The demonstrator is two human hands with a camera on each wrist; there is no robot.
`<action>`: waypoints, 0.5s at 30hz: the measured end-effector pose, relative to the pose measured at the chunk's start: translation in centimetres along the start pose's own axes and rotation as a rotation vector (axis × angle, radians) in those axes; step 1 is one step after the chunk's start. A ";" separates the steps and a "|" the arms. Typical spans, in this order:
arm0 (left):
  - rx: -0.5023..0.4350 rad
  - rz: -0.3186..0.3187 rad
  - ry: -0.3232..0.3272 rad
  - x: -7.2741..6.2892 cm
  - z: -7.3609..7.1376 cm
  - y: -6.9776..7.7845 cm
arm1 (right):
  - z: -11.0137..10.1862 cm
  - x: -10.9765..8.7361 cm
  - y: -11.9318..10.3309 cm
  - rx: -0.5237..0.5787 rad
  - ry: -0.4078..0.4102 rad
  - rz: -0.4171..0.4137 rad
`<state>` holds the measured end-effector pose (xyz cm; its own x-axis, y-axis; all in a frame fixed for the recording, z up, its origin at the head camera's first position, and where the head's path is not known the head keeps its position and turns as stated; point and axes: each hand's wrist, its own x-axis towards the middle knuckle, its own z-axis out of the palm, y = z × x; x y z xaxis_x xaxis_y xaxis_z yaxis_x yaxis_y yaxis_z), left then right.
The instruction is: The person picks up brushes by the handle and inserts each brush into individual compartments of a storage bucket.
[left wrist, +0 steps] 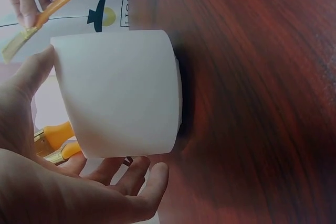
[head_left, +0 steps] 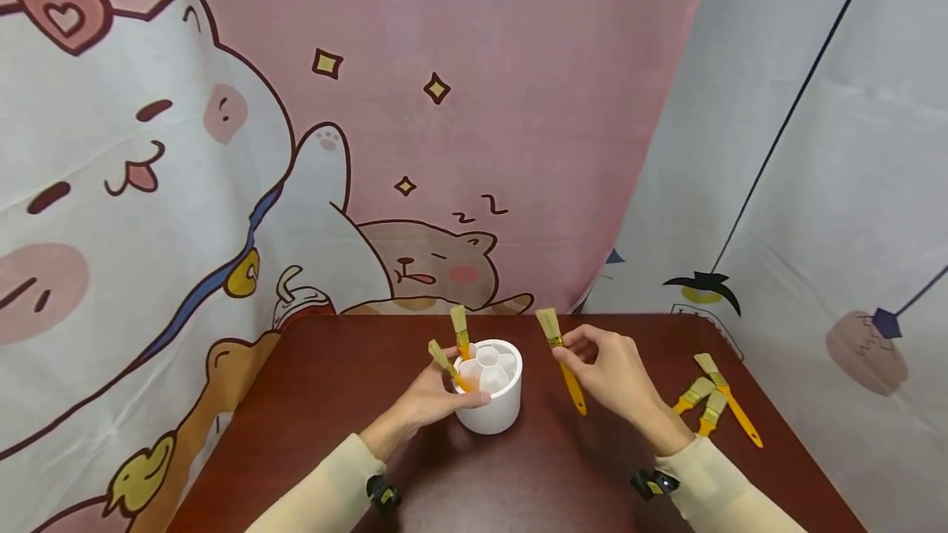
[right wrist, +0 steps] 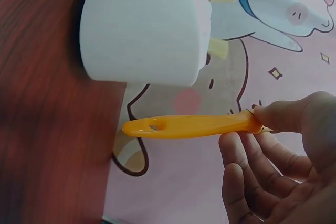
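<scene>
My left hand grips a round white brush holder from its left side, with the thumb at the front rim. Compartments divide the inside of the holder. Two paintbrushes stand in it on the left, bristles up: a rear paintbrush and a front paintbrush that leans left. To the right of the holder, my right hand pinches another paintbrush near its metal band. Its bristles point up, and its orange handle hangs down beside the holder, apart from it in the right wrist view.
Three more paintbrushes lie on the dark red table at the right, beyond my right forearm; one loose paintbrush is the farthest right. A pink and white cartoon curtain hangs behind the table and along its sides.
</scene>
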<state>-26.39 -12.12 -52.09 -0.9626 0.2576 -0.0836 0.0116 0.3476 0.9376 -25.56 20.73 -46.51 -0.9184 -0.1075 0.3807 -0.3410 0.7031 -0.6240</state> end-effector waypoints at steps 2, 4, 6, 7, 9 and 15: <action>-0.004 0.001 -0.006 0.0 0.0 -0.1 | -0.1 0.0 -0.4 0.010 0.000 -0.009; -0.009 -0.003 -0.011 -0.1 0.0 -0.1 | -0.2 -0.1 -0.9 0.019 0.005 -0.028; -0.009 -0.008 -0.013 0.0 0.0 -0.1 | -0.3 -0.2 -1.3 0.024 0.011 -0.045; -0.010 -0.009 -0.014 0.0 0.0 -0.1 | -0.3 -0.2 -1.5 0.030 0.016 -0.055; -0.006 -0.013 -0.008 0.1 0.0 0.0 | -0.4 -0.3 -1.9 0.034 0.028 -0.072; 0.005 -0.015 0.000 0.0 -0.1 0.2 | -0.6 -0.3 -2.8 0.057 0.045 -0.087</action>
<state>-26.42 -12.11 -51.92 -0.9627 0.2523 -0.0980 -0.0018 0.3561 0.9344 -24.16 19.20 -44.47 -0.8753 -0.1334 0.4648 -0.4311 0.6510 -0.6248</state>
